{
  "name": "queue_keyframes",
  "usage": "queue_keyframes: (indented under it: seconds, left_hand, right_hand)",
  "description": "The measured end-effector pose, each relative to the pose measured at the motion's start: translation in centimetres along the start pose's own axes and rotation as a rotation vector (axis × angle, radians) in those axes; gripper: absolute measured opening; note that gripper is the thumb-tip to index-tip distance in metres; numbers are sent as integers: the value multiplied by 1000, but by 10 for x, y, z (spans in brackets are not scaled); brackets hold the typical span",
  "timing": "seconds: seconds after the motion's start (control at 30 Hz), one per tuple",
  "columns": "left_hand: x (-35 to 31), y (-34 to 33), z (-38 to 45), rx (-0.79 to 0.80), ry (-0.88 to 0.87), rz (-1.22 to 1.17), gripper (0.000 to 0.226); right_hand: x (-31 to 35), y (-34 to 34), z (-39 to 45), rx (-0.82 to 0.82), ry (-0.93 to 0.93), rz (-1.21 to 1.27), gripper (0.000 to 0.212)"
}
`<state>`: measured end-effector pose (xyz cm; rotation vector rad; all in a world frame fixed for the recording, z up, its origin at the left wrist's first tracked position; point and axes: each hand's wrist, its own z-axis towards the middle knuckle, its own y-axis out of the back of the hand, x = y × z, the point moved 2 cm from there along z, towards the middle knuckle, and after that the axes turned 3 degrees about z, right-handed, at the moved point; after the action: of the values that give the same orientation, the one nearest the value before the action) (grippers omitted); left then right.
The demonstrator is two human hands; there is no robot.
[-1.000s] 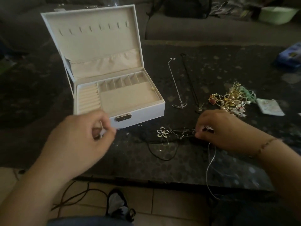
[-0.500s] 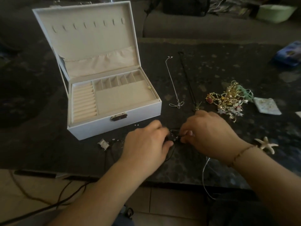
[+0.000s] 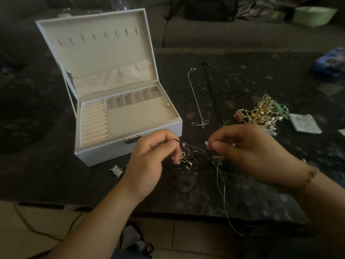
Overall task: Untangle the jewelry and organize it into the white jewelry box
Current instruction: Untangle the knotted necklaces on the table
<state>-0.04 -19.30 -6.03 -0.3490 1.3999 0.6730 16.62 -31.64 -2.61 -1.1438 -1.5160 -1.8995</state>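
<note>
Tangled cords (image 3: 194, 161): span crosswise between left hand (image 3: 149, 161) and right hand (image 3: 248, 152), both pinching; white jewelry box (image 3: 128, 146) lies forward-left, nearer left.

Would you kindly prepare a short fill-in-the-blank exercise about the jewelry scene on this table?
1. The lid of the white jewelry box stands ____.
2. The left hand and right hand together hold a tangle of ____ cord and silver chain.
3. The gold jewelry pile lies to the ____ of the box.
4. The silver necklace lies stretched out on the ____.

Missing words: open; black; right; table
</note>
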Motion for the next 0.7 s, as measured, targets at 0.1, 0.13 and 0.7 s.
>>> queue_keyframes:
  seconds: [0.1,0.13,0.7]
  left_hand:
    - [-1,3,-1,-60,85,-260,20]
    - [-2,3,-1,-80,102,-307,19]
    - [-1,15,2,-499,124,-147,45]
  right_hand:
    - [4,6,-3,83,37,142,9]
    - [3,9,-3,112,33,166,11]
    - [-16,41,1,-535,-161,1493,30]
